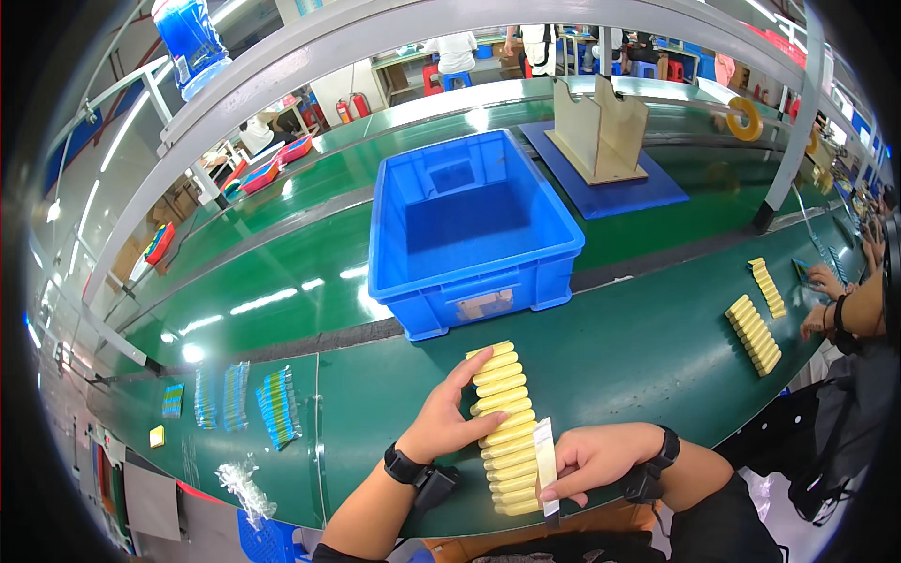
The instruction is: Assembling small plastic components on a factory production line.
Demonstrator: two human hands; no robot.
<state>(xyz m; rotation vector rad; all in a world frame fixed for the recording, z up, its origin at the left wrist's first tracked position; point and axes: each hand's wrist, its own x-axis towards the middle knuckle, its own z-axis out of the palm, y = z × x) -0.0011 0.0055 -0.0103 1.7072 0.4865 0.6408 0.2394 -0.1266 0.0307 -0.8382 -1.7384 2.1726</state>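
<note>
A long row of yellow cylinders point(511, 460), joined side by side, lies on the green work surface in front of me. My left hand point(443, 418) grips the row from its left side, with the thumb across the top and the forefinger reaching to its far end. In my right hand point(596, 458) a narrow white strip point(544, 450) is pinched between thumb and fingers. The strip stands along the right edge of the row, near its close end. Whether it is stuck to the cylinders I cannot tell.
Beyond the row stands a blue crate point(479, 281). Blue-green packs point(278, 408), a small yellow block point(157, 436) and crumpled clear plastic point(246, 488) lie left. More yellow rows point(753, 334) lie right, near a co-worker's hands point(821, 300). A wooden stand point(601, 131) is behind the crate.
</note>
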